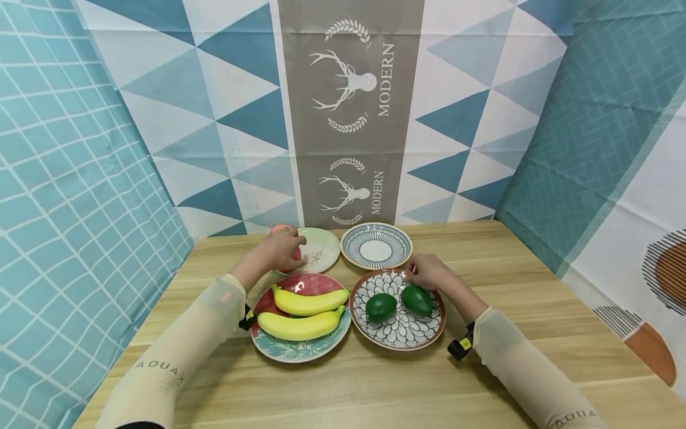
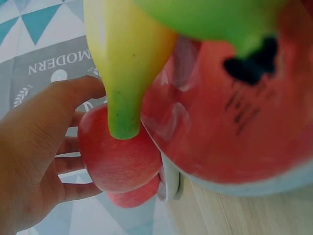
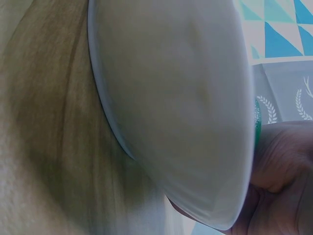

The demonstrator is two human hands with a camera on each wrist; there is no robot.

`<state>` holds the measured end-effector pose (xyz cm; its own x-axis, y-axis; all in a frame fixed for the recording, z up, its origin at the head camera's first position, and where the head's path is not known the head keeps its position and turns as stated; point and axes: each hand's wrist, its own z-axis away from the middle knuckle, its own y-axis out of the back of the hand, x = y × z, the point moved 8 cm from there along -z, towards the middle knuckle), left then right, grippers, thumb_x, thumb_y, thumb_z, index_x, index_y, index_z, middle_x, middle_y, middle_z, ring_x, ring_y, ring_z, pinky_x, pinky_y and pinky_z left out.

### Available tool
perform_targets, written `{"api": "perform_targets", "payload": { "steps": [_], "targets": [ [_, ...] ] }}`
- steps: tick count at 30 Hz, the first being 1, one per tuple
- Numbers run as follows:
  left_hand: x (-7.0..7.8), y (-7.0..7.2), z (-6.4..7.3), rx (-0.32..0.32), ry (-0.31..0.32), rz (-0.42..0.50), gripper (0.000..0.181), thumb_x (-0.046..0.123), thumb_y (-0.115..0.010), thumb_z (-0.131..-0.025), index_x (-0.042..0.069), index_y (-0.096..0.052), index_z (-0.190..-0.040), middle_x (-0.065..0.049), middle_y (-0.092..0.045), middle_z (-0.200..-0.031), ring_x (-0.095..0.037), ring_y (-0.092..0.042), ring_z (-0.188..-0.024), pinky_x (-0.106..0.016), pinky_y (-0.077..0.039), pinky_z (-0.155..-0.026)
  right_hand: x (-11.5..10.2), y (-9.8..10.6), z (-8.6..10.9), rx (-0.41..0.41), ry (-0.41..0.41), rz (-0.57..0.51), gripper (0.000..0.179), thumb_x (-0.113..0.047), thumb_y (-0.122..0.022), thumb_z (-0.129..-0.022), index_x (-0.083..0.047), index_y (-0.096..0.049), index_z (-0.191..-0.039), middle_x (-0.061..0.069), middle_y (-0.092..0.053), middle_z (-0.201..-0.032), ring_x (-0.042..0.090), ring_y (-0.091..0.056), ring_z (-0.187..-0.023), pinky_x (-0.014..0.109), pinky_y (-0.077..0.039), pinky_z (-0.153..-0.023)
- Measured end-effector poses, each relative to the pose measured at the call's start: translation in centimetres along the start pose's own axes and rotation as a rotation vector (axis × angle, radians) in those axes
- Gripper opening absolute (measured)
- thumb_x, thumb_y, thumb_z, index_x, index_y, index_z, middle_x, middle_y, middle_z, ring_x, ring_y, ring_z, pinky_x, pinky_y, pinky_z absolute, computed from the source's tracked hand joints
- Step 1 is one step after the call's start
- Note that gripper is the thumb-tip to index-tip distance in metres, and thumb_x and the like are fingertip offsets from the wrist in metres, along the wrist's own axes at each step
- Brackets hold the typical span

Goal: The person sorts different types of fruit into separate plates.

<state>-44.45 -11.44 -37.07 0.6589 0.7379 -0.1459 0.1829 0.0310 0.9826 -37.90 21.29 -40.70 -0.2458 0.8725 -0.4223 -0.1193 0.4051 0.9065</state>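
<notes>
My left hand point(image 1: 281, 247) reaches over two red apples on the pale green plate point(image 1: 324, 256) at the back left. Its fingers curl round an apple; in the left wrist view their tips are hidden behind the nearer apple point(image 2: 120, 156). The second apple point(image 2: 137, 197) shows just past it. My right hand point(image 1: 430, 271) has its fingertips right at the far rim of the brown-rimmed plate point(image 1: 393, 342), close behind a dark green avocado point(image 1: 416, 301). Another avocado point(image 1: 381, 307) lies on that plate. In the right wrist view the plate's underside point(image 3: 171, 107) hides most fingers; I cannot tell whether they pinch the rim.
Two yellow bananas point(image 1: 311, 302) lie on a red and teal plate point(image 1: 292, 356) before my left hand. A blue-striped white plate point(image 1: 376, 247) stands at the back middle. Patterned cloth walls point(image 1: 354, 119) rise behind and beside the wooden table point(image 1: 332, 393).
</notes>
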Motion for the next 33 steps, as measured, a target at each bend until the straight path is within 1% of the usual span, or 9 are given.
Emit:
{"api": "perform_targets", "payload": {
  "steps": [3, 6, 10, 16, 20, 23, 26, 33],
  "targets": [
    [0.1, -0.2, 0.0, 0.004, -0.009, 0.003, 0.050, 0.038, -0.077, -0.092, 0.003, -0.069, -0.126, -0.020, -0.064, -0.112, -0.037, -0.060, -0.101, -0.052, -0.053, -0.093, 0.1, -0.1, -0.1, 0.001, -0.004, 0.006, 0.016, -0.018, -0.077, -0.098, -0.008, -0.069, -0.088, 0.005, -0.064, -0.080, 0.020, -0.056, -0.072, 0.031, -0.045, -0.063],
    [0.0, -0.6, 0.2, -0.013, -0.003, 0.027, 0.050, 0.038, -0.077, -0.093, 0.003, -0.069, -0.128, -0.020, -0.064, -0.113, -0.036, -0.060, -0.101, -0.052, -0.052, -0.094, 0.1, -0.2, -0.1, -0.002, -0.006, 0.012, 0.016, -0.018, -0.076, -0.098, -0.008, -0.069, -0.088, 0.005, -0.064, -0.081, 0.020, -0.057, -0.073, 0.031, -0.046, -0.064],
    [-0.2, -0.9, 0.3, -0.041, 0.024, 0.058, 0.050, 0.037, -0.077, -0.093, 0.003, -0.069, -0.129, -0.020, -0.063, -0.115, -0.034, -0.059, -0.098, -0.051, -0.054, -0.092, 0.2, -0.2, -0.1, -0.005, -0.013, 0.009, 0.016, -0.019, -0.076, -0.098, -0.008, -0.069, -0.089, 0.005, -0.064, -0.081, 0.020, -0.057, -0.073, 0.032, -0.046, -0.064],
    [-0.3, -0.9, 0.3, -0.052, 0.040, 0.078, 0.049, 0.036, -0.077, -0.093, 0.002, -0.070, -0.127, -0.019, -0.062, -0.113, -0.032, -0.058, -0.095, -0.049, -0.056, -0.087, 0.2, -0.1, -0.1, -0.005, -0.015, 0.002, 0.016, -0.019, -0.077, -0.098, -0.008, -0.068, -0.089, 0.005, -0.064, -0.081, 0.021, -0.057, -0.073, 0.032, -0.046, -0.064],
    [-0.8, -1.4, 0.5, -0.093, 0.076, 0.119, 0.052, 0.036, -0.079, -0.091, 0.003, -0.068, -0.130, -0.017, -0.061, -0.112, -0.031, -0.059, -0.096, -0.047, -0.058, -0.085, 0.1, 0.0, 0.0, -0.003, -0.008, 0.004, 0.016, -0.019, -0.077, -0.097, -0.008, -0.068, -0.089, 0.004, -0.065, -0.080, 0.021, -0.057, -0.074, 0.033, -0.047, -0.065],
    [-1.2, -1.8, 0.6, -0.113, 0.096, 0.151, 0.054, 0.035, -0.080, -0.091, 0.004, -0.066, -0.133, -0.016, -0.059, -0.114, -0.031, -0.059, -0.097, -0.047, -0.058, -0.085, 0.1, 0.0, 0.0, -0.005, -0.007, 0.007, 0.016, -0.019, -0.077, -0.097, -0.008, -0.068, -0.089, 0.004, -0.065, -0.080, 0.021, -0.057, -0.074, 0.033, -0.047, -0.066],
    [-1.3, -1.9, 0.6, -0.111, 0.098, 0.172, 0.054, 0.034, -0.080, -0.090, 0.004, -0.066, -0.133, -0.017, -0.058, -0.115, -0.031, -0.060, -0.097, -0.048, -0.058, -0.086, 0.0, 0.1, 0.0, -0.006, -0.008, 0.012, 0.016, -0.019, -0.077, -0.098, -0.008, -0.068, -0.089, 0.005, -0.064, -0.080, 0.021, -0.057, -0.073, 0.033, -0.046, -0.066],
    [-1.4, -2.2, 0.6, -0.136, 0.107, 0.187, 0.053, 0.034, -0.079, -0.091, 0.006, -0.064, -0.133, -0.016, -0.056, -0.115, -0.031, -0.061, -0.096, -0.049, -0.058, -0.087, 0.0, 0.0, 0.0, -0.010, -0.007, 0.014, 0.015, -0.019, -0.077, -0.098, -0.008, -0.068, -0.090, 0.004, -0.065, -0.082, 0.021, -0.058, -0.075, 0.033, -0.047, -0.066]
  ]
}}
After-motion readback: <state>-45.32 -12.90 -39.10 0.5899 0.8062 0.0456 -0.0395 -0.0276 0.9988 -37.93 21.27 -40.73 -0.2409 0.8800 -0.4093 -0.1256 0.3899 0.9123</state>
